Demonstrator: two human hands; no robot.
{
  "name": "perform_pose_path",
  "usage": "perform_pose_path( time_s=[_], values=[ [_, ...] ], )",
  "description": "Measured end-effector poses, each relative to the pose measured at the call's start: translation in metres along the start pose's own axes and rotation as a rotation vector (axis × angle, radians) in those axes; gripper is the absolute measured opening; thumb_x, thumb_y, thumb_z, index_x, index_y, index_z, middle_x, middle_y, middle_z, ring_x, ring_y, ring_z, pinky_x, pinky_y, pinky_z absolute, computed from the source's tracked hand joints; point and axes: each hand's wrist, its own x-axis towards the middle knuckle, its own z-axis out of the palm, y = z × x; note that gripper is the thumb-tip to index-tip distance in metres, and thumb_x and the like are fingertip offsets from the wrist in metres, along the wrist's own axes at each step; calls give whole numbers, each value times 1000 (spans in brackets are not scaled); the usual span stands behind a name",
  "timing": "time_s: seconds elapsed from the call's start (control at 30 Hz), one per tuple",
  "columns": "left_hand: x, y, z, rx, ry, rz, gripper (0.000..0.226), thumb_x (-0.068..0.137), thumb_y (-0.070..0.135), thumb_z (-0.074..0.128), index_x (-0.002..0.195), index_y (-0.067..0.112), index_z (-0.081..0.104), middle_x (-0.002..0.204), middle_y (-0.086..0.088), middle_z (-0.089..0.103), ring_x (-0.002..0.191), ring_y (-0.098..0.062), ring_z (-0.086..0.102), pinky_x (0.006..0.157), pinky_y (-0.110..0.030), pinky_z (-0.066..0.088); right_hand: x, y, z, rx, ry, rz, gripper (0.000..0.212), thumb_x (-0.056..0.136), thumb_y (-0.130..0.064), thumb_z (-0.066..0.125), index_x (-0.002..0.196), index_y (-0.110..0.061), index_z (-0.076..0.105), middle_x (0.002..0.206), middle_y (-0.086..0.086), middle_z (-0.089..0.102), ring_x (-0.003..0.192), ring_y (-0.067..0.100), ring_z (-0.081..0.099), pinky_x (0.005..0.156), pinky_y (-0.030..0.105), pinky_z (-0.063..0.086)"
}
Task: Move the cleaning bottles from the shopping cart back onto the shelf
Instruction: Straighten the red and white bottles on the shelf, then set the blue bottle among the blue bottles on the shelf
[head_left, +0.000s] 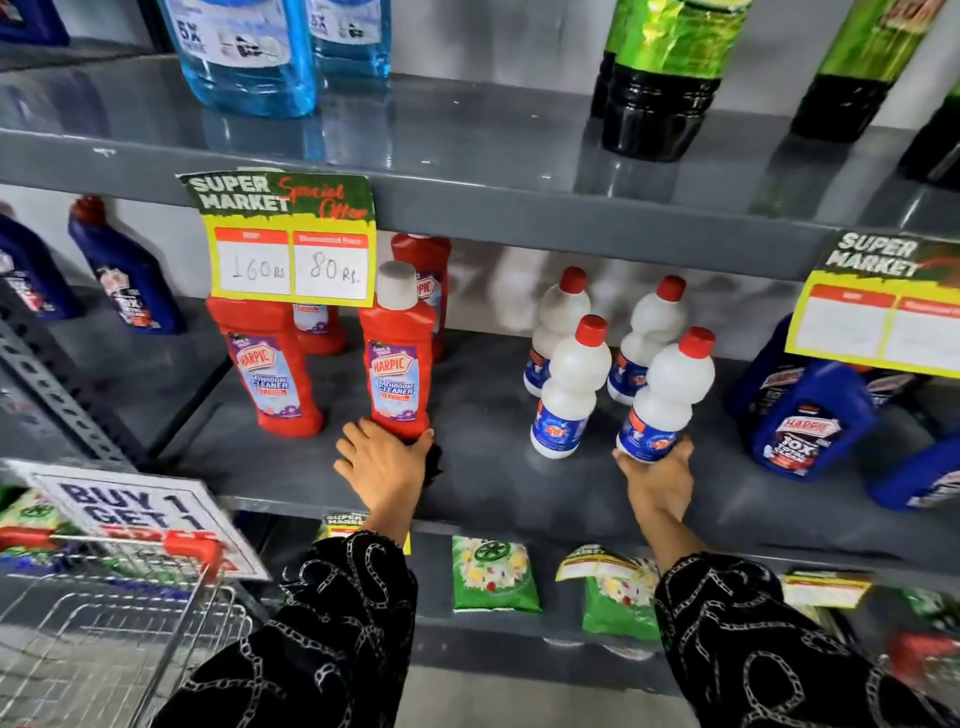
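Head view: the red Harpic bottle (399, 358) stands upright on the grey shelf (483, 483), its base gripped by the left hand (382, 462). The right hand (658, 475) grips the base of a tilted white bottle (662, 397). Three more white bottles (569, 387) stand just left of it. The shopping cart (119, 608) sits below the left hand.

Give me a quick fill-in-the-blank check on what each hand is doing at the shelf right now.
1. The left hand grips the base of a ____ Harpic bottle.
2. The right hand holds a white bottle with a ____ cap.
3. Counting the held one, ____ white bottles stand together.
4. The discounted price on the price tag reads ____ Rs.

Missing words: red; red; four; 80
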Motion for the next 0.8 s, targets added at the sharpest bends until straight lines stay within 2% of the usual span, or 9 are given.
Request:
perform_pose_path(
  time_s=[0.1,0.2,0.33,0.4,0.5,0.57,0.63,0.73,0.8],
  values=[
    [-2,0,0,5,-4,-5,85,58,59,71,114,0,46,117,-17,50,113,-38,44,95,-51,36,1,1,0,25,-10,-8,75,69,-19,79,131,-12,37,120,17,64,105,35,63,82,31,43],
    [-2,1,0,7,-32,-18,89,57,58,73,117,-1,44,121,-19,48,114,-38,42,96,-50,35,2,2,1,29,-12,-12,77,67,-17,80,131,-12,37,121,17,64,106,35,62,86,37,48],
    [-16,10,-2,-105,-68,-172,101,56,46,79,130,-2,32,131,-22,41,120,-40,38,101,-52,33,3,3,-3,55,-65,-8,83,66,-4,77,134,-12,31,122,16,61,106,35,62,89,39,49],
    [-37,22,-1,-181,-40,-228,83,62,36,77,123,-4,36,127,-24,43,118,-42,39,99,-53,34,6,7,-6,109,-95,-18,85,63,4,74,135,-12,32,125,16,58,110,34,60,93,38,49],
    [-79,49,12,-274,-73,-157,50,73,22,65,110,-4,45,118,-26,51,112,-43,46,94,-52,39,9,18,-15,88,-61,-22,76,67,12,66,136,-2,36,133,20,49,120,33,52,102,28,39],
    [-108,73,22,-407,-189,-76,27,78,16,60,97,-2,54,105,-25,60,102,-41,55,88,-46,43,12,24,-27,119,37,33,62,72,13,59,130,-1,42,130,22,48,115,36,54,101,35,42],
    [-139,100,31,-516,-378,5,11,83,13,55,83,2,58,91,-22,64,88,-36,58,81,-40,45,20,33,-45,176,137,71,53,74,13,54,126,2,46,124,23,51,113,40,53,100,42,44],
    [-182,138,54,-573,-645,160,15,86,11,52,81,1,62,87,-24,65,78,-22,52,76,-34,43,43,45,-83,244,248,152,50,79,11,50,128,5,44,121,14,48,119,39,49,103,35,38],
    [-206,161,74,-605,-808,238,20,86,8,51,73,6,66,77,-19,66,73,-20,54,76,-37,46,60,55,-107,275,304,165,53,79,15,48,131,8,40,131,25,46,123,39,47,102,27,33]
  ],
)
